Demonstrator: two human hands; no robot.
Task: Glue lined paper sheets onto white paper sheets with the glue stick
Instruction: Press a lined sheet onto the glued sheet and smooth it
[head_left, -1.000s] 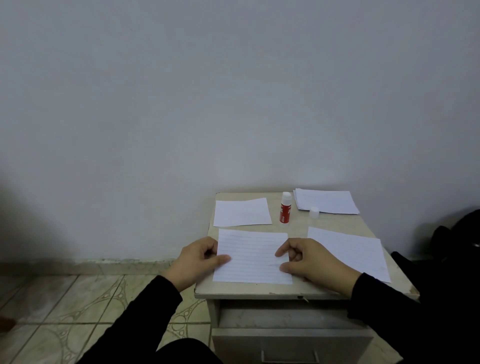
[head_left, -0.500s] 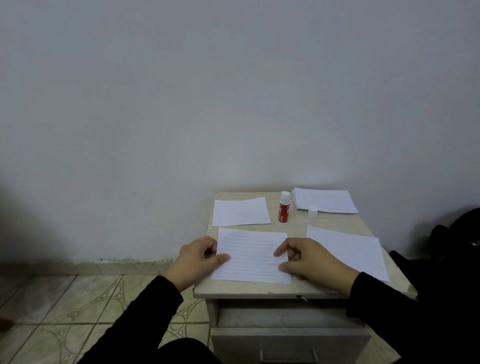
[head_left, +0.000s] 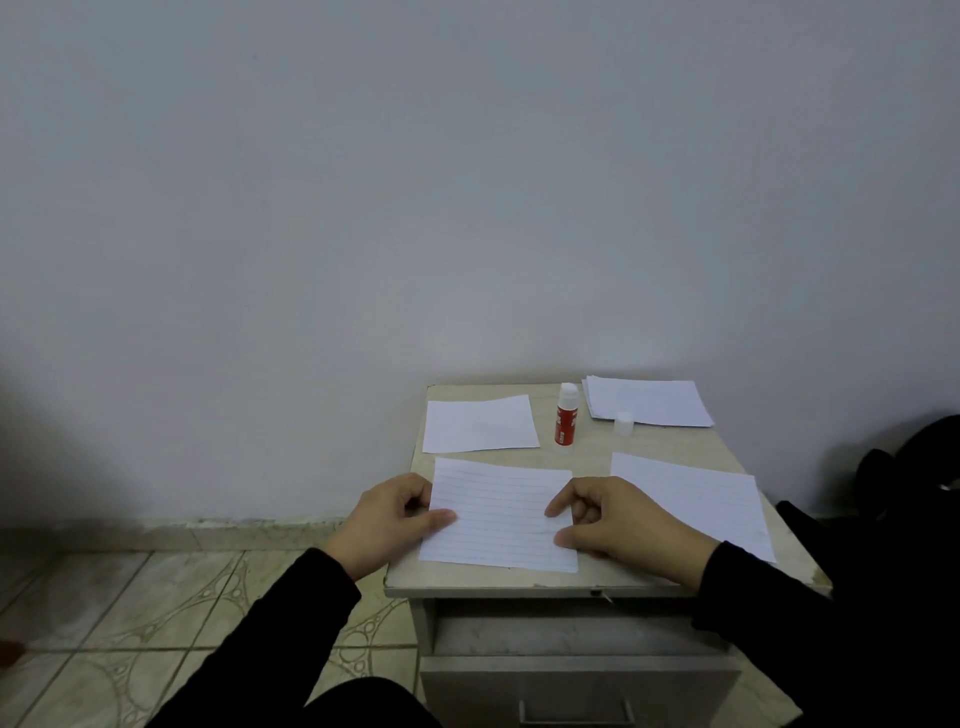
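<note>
A lined sheet (head_left: 498, 514) lies at the front of the small table (head_left: 589, 454). My left hand (head_left: 387, 519) holds its left edge, thumb on top and fingers curled at the edge. My right hand (head_left: 618, 525) holds the right edge, thumb and forefinger tips on the paper. A red glue stick (head_left: 566, 415) stands upright behind the sheet, uncapped, its white cap (head_left: 623, 422) to its right. A blank white sheet (head_left: 480, 425) lies at the back left. Whether a white sheet lies under the held one is hidden.
A stack of sheets (head_left: 647, 400) sits at the back right by the wall. Another lined sheet (head_left: 691, 499) lies at the right, near the table edge. A drawer (head_left: 571, 691) stands partly open below the top. Tiled floor lies to the left.
</note>
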